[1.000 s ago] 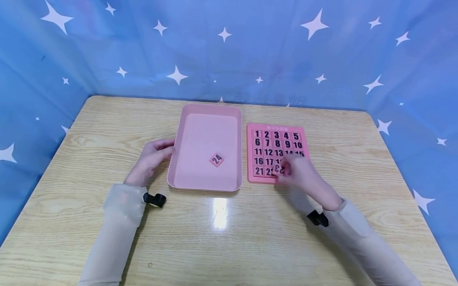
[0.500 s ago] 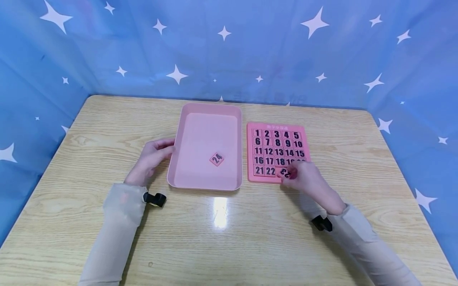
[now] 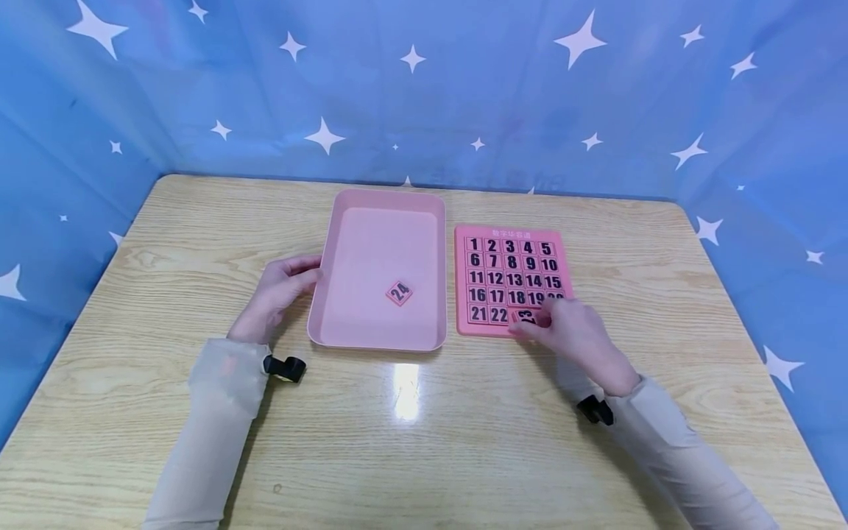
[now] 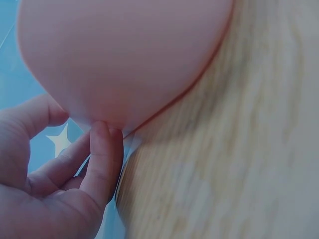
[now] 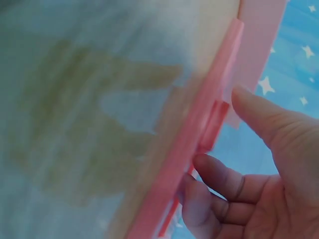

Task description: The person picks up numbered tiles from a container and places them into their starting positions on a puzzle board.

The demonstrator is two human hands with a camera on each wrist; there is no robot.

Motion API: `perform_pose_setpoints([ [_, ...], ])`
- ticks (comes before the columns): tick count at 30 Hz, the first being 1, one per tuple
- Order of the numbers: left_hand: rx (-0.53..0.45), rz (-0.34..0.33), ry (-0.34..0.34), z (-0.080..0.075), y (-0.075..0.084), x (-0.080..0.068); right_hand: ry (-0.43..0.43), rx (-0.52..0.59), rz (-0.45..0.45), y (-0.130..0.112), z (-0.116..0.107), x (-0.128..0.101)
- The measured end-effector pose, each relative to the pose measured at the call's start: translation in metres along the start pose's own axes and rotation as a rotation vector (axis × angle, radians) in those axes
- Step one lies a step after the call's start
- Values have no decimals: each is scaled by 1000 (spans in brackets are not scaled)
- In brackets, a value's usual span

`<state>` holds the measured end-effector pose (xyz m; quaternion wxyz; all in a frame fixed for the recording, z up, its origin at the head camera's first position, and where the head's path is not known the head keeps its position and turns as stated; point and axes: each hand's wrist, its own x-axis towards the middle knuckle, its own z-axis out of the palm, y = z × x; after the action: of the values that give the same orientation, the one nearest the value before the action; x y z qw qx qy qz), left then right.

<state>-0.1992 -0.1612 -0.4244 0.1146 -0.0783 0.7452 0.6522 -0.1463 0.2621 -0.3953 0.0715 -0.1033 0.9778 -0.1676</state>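
Note:
At the pink tray, my left hand holds the left wall. In the left wrist view the thumb lies on the tray's outer side, and another fingertip reaches its edge. My right hand is over the bottom row of the pink number puzzle board, with the tile marked 23 between thumb and index finger. That tile is turned sideways, right of tile 22. In the right wrist view the tile stands up from the board. The hand covers the board's lower right corner.
A tile marked 24 lies turned inside the tray. Tray and board sit side by side on a wooden table. A blue curtain with white stars hangs behind and at both sides.
My right hand has moved slightly right and turned the 23 tile, whose digits now read sideways. Tiles 18 and 19 have come into view. The left hand has stayed at the tray.

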Motion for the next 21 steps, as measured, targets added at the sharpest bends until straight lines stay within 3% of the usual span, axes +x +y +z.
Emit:
perform_pose_setpoints([
  [4, -2, -2, -5, 0, 0, 0, -20, 33, -15, 2, -8, 2],
  [13, -4, 3, -6, -1, -1, 0, -83, 78, -201, 7, -11, 12],
  [17, -4, 6, -8, -1, -1, 0, -120, 82, -174, 6, -12, 13],
  [21, -9, 5, -6, -1, 0, 0, -126, 92, -85, 6, -12, 13],
])
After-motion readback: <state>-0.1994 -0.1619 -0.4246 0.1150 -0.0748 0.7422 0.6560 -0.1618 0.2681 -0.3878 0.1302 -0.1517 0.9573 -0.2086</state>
